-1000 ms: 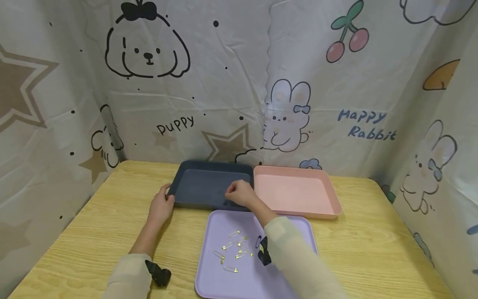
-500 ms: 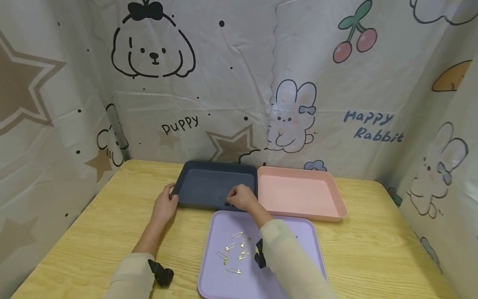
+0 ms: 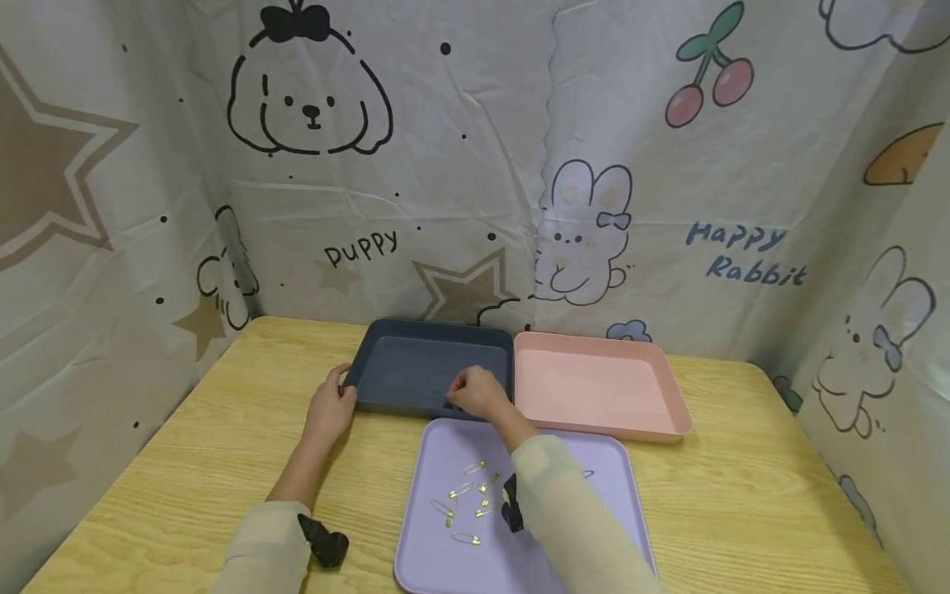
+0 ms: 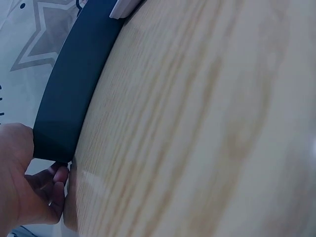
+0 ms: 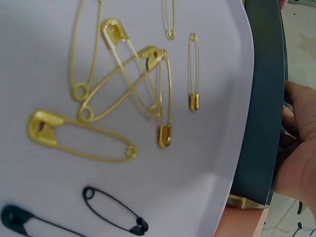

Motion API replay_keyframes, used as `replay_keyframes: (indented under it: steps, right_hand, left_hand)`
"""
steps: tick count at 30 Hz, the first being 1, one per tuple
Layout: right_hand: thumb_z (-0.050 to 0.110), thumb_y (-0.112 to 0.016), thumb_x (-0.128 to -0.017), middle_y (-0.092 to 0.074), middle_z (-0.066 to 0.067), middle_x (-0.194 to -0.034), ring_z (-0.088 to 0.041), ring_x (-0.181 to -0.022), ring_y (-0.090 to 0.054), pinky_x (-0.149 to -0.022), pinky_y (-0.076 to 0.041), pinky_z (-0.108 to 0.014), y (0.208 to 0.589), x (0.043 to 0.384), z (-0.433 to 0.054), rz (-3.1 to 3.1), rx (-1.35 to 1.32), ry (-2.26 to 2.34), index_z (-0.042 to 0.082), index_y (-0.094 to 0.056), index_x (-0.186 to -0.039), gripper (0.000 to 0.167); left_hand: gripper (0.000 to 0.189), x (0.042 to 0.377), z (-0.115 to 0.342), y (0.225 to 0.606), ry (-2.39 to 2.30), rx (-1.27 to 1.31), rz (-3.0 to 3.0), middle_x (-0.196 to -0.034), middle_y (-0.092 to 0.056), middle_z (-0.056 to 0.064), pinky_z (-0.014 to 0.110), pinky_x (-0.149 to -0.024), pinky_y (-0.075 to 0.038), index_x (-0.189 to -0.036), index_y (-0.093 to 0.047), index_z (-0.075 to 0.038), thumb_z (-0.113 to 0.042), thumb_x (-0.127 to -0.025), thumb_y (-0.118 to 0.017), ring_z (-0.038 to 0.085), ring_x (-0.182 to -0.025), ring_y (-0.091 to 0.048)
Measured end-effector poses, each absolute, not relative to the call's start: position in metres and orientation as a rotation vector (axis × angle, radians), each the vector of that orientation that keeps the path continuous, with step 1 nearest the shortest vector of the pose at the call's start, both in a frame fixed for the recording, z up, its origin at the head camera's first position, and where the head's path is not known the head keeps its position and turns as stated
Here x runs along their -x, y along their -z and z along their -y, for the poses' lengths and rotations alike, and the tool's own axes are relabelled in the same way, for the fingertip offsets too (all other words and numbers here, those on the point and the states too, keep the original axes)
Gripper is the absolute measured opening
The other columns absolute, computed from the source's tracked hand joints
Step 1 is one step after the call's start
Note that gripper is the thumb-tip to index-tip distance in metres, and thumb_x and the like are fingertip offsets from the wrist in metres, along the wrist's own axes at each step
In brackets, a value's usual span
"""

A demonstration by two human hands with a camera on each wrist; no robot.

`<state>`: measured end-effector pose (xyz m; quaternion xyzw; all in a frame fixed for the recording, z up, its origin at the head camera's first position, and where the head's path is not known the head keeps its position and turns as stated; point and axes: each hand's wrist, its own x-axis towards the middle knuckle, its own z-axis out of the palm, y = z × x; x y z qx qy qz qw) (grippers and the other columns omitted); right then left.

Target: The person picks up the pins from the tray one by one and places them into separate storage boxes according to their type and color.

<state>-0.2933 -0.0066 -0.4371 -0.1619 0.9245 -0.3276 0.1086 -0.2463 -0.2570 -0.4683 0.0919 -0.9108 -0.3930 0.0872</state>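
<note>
Leftward across the lavender tray (image 3: 438,569) the right sleeve (image 3: 571,511) has shifted slightly: its wrist camera (image 3: 511,503) covers the spot where one dark safety pin showed a second ago, and a dark pin (image 3: 589,473) peeks out on the sleeve's other side. Gold safety pins (image 5: 133,86) lie on the lavender tray, long axes turned several ways; two cross, and the one nearest its near edge lies crosswise, clasp to the right. One black pin is cut off in the right wrist view, and the sleeve hides part of the lavender tray. Beyond that tray's far edge, the right hand (image 3: 478,391) reaches over the navy tray (image 3: 401,367), wrist bent, fingers narrowed together; whether they hold a pin I cannot tell, since the navy wall partly hides them from the wrist view. Left of the lavender tray, the left forearm stretches forward over the counter (image 3: 371,478), the left hand (image 3: 330,407) gripping the navy tray's left end.
</note>
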Motion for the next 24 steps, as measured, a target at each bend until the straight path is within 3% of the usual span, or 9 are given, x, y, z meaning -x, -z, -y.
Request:
replay_keyframes:
  steps: [20, 24]
  right_hand:
    - [0.026, -0.063, -0.084, -0.067, -0.004, -0.085, -0.014, -0.074, -0.056, -0.066, -0.045, -0.028, 0.423, 0.295, -0.011, -2.833, 0.603, 0.930, 0.010, -0.069, -0.088, 0.017]
    - [0.028, -0.064, -0.085, -0.066, -0.004, -0.084, -0.013, -0.072, -0.055, -0.063, -0.044, -0.026, 0.416, 0.292, -0.015, -2.809, 0.645, 0.944, 0.010, -0.068, -0.090, 0.019]
  left_hand:
    - [0.050, 0.244, 0.256, 0.466, 1.185, -0.265, 2.722, -0.066, -0.041, 0.003, 0.029, -0.055, -0.031, -0.140, -0.035, -0.002, -0.011, -0.091, -0.038, 0.016, -0.057, -0.038]
    - [0.050, 0.244, 0.256, 0.466, 1.188, -0.267, 2.719, -0.067, -0.041, 0.003, 0.029, -0.055, -0.031, -0.140, -0.035, -0.002, -0.011, -0.091, -0.038, 0.016, -0.057, -0.038]
